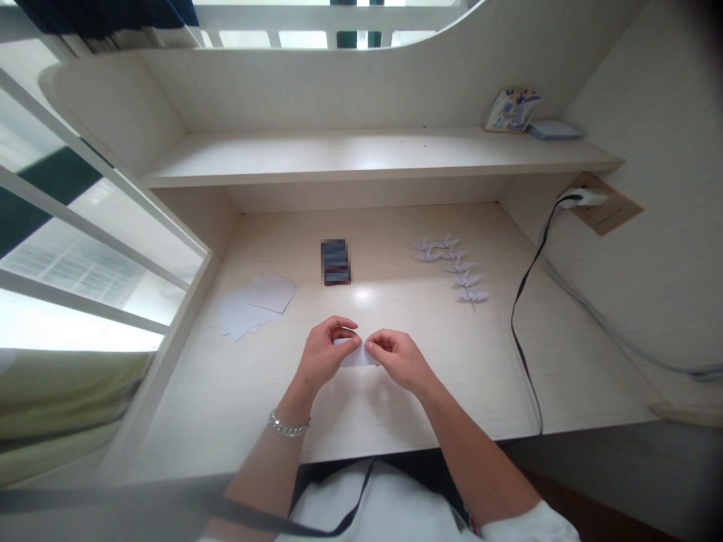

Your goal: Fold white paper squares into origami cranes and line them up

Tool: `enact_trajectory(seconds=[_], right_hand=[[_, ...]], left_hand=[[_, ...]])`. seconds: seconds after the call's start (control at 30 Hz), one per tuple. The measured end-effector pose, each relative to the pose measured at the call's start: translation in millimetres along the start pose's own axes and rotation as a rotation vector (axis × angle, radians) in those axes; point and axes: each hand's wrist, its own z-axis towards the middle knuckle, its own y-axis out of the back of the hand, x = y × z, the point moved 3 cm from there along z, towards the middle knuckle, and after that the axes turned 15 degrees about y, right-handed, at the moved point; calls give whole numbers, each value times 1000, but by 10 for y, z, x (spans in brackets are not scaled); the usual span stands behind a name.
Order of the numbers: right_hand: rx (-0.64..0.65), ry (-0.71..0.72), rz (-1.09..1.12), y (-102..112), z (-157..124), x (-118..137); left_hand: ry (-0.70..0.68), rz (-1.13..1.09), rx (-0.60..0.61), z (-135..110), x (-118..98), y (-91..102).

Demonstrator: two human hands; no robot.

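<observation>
Between my hands, near the front of the desk, is a small folded piece of white paper [357, 357]. My left hand [329, 348] pinches its left part between thumb and fingers. At its right part, the thumb and fingers of my right hand [398, 355] are closed on the same paper. Both thumb tips nearly meet at the paper's upper edge. My fingers cover some of the paper, so its exact folded shape is hidden. Several white paper cranes [459, 266] stand in a curved row to the right. Loose white paper sheets [254, 301] overlap on the left.
A dark, blurred-out rectangular object [336, 262] lies behind my hands. A black cable [517, 301] runs from the wall socket [607, 202] down the desk's right side. Above the back is a shelf [339, 154], with a colourful packet [512, 111] at its right end.
</observation>
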Motion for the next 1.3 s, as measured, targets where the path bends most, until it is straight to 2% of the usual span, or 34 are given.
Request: enact_trajectory(seconds=[0.13,0.23,0.43,0.5,0.6,0.67,0.77,0.87,0.97,1.07,1.17,1.3], right_hand=[[-17,-8,-75,-4,32,32],[-30,-26,-59,0,34,-1],[3,-59,79,71,-94,-122],[-18,-71,110,131,-139,-147],[-91,-77,123,203,-159,-141],[-127,-49,108,203,-134,-104],[-83,3,121,123,-73,-40],[-101,2,93,81,-38,-15],[-83,15,-9,88,-30,26],[8,47,-87,96,-17,97],[25,38,-91,153,4,133],[-34,12,14,308,25,89]], left_hand=[[-6,8,-24,-6,0,-50],[10,-65,-48,-3,-15,-37],[71,-176,-108,35,-29,185],[58,-196,-170,43,-38,283],[13,-208,-197,48,-63,333],[7,-192,-182,50,-69,290],[16,-190,-165,41,-57,196],[11,-133,-136,7,-62,151],[-8,125,-32,-46,-117,118],[-46,364,60,-86,-188,66],[-29,369,88,-74,-215,58],[13,301,124,-19,-181,154]])
